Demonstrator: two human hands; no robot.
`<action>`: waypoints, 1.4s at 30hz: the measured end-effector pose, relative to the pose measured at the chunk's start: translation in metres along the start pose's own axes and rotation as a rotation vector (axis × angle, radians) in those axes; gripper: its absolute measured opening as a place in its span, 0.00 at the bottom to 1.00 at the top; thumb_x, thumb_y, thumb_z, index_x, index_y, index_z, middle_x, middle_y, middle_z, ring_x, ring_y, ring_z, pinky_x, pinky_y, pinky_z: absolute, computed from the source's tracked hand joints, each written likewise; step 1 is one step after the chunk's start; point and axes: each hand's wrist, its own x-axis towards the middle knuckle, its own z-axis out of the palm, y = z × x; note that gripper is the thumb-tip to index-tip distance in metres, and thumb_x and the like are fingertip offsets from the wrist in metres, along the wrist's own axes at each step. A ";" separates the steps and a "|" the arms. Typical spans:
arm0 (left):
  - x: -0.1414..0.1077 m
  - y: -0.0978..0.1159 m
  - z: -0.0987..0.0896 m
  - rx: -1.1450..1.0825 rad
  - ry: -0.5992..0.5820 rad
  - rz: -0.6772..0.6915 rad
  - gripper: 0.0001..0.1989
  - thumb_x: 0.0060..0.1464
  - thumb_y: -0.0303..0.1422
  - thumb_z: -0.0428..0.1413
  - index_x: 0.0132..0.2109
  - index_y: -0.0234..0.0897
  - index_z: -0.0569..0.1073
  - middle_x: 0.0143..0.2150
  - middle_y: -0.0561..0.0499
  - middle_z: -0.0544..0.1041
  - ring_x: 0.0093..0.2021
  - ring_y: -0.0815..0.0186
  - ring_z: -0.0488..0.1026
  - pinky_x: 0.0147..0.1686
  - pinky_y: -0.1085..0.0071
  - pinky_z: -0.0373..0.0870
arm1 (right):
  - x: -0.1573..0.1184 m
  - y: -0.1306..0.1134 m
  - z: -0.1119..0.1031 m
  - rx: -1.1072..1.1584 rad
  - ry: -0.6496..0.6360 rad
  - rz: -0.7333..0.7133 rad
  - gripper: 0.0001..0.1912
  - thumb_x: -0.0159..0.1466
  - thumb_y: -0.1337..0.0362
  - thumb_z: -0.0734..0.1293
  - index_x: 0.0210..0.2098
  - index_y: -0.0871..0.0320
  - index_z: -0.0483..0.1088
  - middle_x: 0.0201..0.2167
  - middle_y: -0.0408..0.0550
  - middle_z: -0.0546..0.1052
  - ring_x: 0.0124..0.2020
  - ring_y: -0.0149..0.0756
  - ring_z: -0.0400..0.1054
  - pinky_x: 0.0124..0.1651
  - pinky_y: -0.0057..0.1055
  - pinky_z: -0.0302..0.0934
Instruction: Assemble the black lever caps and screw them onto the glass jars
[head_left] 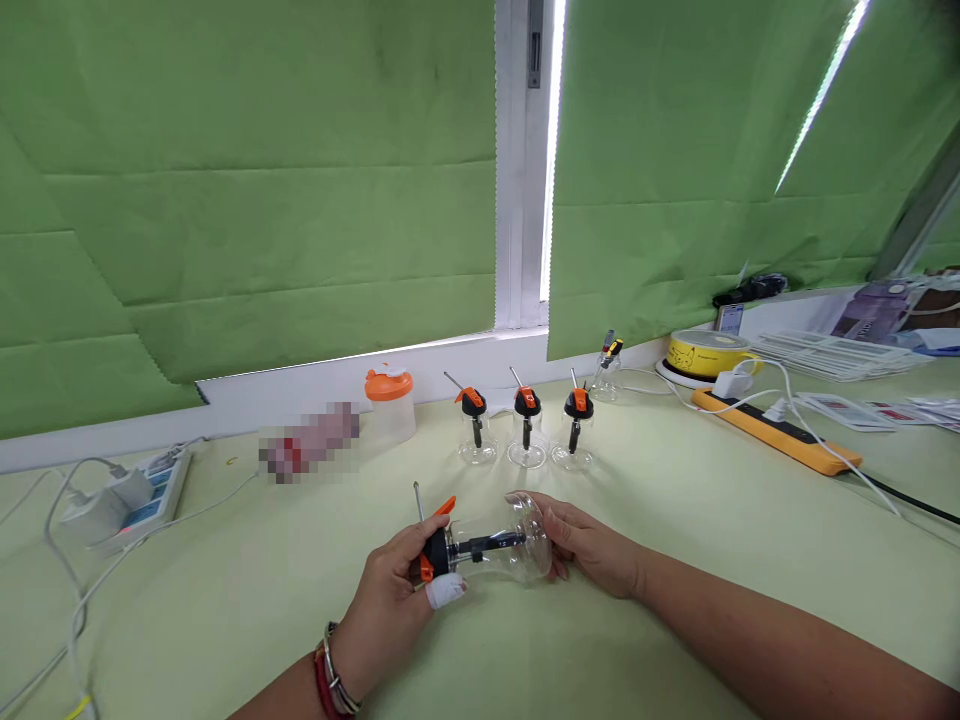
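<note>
A clear bottle (499,540) lies sideways between my hands, its black and orange cap at the left and its wide round base at the right. My left hand (401,580) grips the cap end; white tape wraps its thumb. My right hand (589,545) is wrapped round the base. A dark tube shows inside the bottle, and a thin metal spout sticks out of the cap. Beyond my hands, three similar bottles stand upright in a row: a left one (478,448), a middle one (526,452) and a right one (574,455).
Behind stand an orange-lidded container (391,415), a blurred pinkish object (311,443) and a clear jar (608,385) with tools. A white power strip (161,500) with cables lies left. An orange power strip (776,430), a yellow tin (705,355) and papers (832,355) are right.
</note>
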 end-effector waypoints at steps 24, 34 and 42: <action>-0.001 0.000 -0.001 0.025 0.004 0.024 0.26 0.46 0.34 0.62 0.54 0.39 0.71 0.47 0.48 0.77 0.42 0.62 0.74 0.42 0.70 0.72 | 0.001 -0.005 0.003 0.014 -0.015 0.006 0.34 0.63 0.41 0.55 0.58 0.59 0.59 0.33 0.50 0.74 0.21 0.25 0.64 0.21 0.23 0.52; -0.001 0.000 -0.002 0.088 -0.006 0.054 0.25 0.47 0.35 0.62 0.54 0.39 0.71 0.43 0.47 0.77 0.40 0.63 0.74 0.41 0.69 0.72 | -0.003 -0.010 0.005 0.016 -0.004 0.038 0.36 0.61 0.38 0.55 0.58 0.59 0.58 0.36 0.52 0.75 0.21 0.26 0.64 0.22 0.24 0.50; 0.000 0.000 -0.002 0.112 0.010 0.075 0.26 0.46 0.37 0.62 0.54 0.38 0.71 0.44 0.46 0.77 0.41 0.62 0.74 0.41 0.68 0.72 | -0.002 -0.011 0.006 0.024 -0.006 0.053 0.37 0.60 0.37 0.56 0.58 0.59 0.59 0.36 0.52 0.76 0.20 0.26 0.63 0.21 0.24 0.50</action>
